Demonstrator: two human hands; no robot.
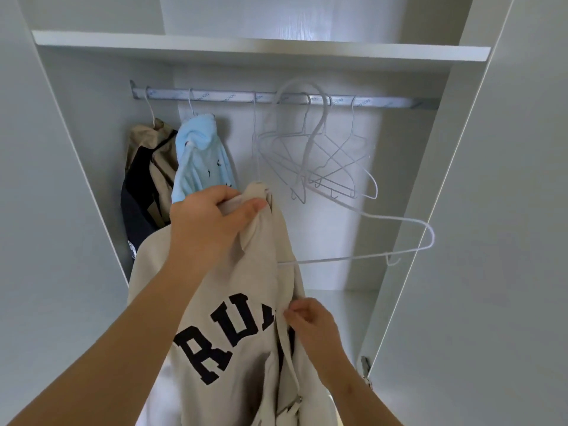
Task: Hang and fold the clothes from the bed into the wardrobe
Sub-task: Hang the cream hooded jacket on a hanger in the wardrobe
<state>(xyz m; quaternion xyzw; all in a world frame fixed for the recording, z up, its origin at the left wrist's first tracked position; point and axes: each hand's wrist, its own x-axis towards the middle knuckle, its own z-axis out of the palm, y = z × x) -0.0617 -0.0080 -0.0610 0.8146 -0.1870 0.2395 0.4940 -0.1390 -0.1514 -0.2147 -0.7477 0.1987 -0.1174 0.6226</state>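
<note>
Two bare hands are holding a beige sweatshirt (239, 290) up in front of an open white wardrobe (92, 149). The left hand (212, 219) is reaching up and clenching a bunch of fabric at the very top of the sweatshirt, with the fingers curled over it and the thumb pressing from the front. Lower down and to the right, the right hand (313, 321) is pinching a fold of the same fabric between thumb and fingertips, just beside large dark block letters reading "RU" on the cloth.

One white wire hanger (396, 218) is sitting partly inside the sweatshirt. Its bottom bar is disappearing into the fabric between the two hands, while its other arm is sticking out bare to the right. Its hook is curving up in front of the rail, but it is unclear whether it is resting on the rail.

Behind the sweatshirt, a metal rail (221, 96) is running across the wardrobe under a white shelf (246, 46). At the left end of the rail, a tan and navy garment (144, 173) and a light blue garment (203, 161) are hanging side by side. To the right of them, a cluster of empty wire hangers (332, 161) is hanging tangled together. An open wardrobe door (507, 241) is filling the right edge of the view.
</note>
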